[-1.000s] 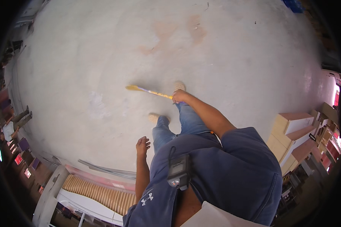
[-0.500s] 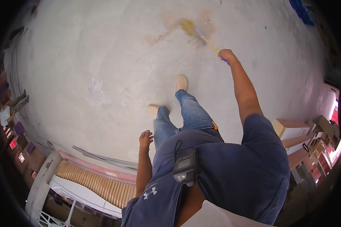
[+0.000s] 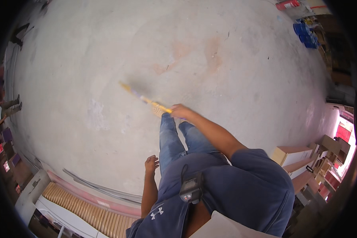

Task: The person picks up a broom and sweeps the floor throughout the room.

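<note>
My right hand point(image 3: 179, 111) is closed round the yellow handle of a broom point(image 3: 146, 99), held out over the floor in front of my legs. The broom slants up and left, its yellowish head smeared by motion, so I cannot tell whether it touches the floor. A beige clog point(image 3: 158, 110) shows partly behind the handle. My left hand point(image 3: 151, 163) hangs beside my left thigh, its fingers loosely bent and apart, with nothing seen in it.
Reddish stains point(image 3: 181, 50) mark the grey concrete floor point(image 3: 87, 59). Long grey rods point(image 3: 103, 190) lie near a stack of tan slats point(image 3: 83, 204) at lower left. Cartons point(image 3: 293, 154) stand at right, blue drums point(image 3: 303, 33) at far right. Another person point(image 3: 0, 113) is at the left edge.
My right hand has swung the broom left and back toward my legs from the far reddish stains. My feet and the view have shifted; my left hand still hangs at my side.
</note>
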Motion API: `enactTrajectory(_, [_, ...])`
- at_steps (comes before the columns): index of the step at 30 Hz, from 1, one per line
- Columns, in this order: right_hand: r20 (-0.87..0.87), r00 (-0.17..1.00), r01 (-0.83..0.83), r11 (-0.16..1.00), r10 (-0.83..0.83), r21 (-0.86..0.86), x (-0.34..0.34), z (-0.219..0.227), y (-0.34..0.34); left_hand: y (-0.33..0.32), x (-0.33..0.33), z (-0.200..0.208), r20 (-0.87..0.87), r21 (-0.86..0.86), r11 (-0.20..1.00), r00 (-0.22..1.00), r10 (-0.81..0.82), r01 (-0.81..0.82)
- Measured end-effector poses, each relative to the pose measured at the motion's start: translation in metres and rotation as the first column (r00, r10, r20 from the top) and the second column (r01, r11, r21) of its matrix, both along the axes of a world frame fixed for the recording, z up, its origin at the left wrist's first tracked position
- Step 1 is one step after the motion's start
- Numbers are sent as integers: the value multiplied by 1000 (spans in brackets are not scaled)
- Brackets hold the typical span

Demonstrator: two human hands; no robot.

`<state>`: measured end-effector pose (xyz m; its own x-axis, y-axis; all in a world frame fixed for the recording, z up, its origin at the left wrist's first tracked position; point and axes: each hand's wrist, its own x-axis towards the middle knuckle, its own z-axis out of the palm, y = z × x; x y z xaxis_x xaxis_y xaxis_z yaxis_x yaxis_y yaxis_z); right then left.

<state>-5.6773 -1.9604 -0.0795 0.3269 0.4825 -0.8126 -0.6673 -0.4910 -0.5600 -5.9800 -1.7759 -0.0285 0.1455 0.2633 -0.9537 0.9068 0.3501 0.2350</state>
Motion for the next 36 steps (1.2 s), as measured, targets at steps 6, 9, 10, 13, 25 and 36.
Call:
enactTrajectory(6, [332,758,-568,819,561,-86,-15,-104,106,29,51,9,12,35,999,999,-41,41])
enactTrajectory(9, [-58,941,-339,929,334,-149,14,-102,113,54,50,26,68,99,990,993,94,-100])
enactTrajectory(10, [3,957,-284,942,289,-177,35,-124,85,62,61,25,71,78,994,995,74,-80])
enactTrajectory(13, [-159,987,-5,974,-33,-228,89,-112,16,85,37,21,-12,131,979,987,159,-156])
enactTrajectory(25, [291,854,519,681,-430,-517,218,-28,-155,98,64,-3,33,20,992,992,122,-123])
enactTrajectory(36, [37,973,227,973,-226,-31,87,-18,58,103,84,-13,6,-1,997,997,79,-79])
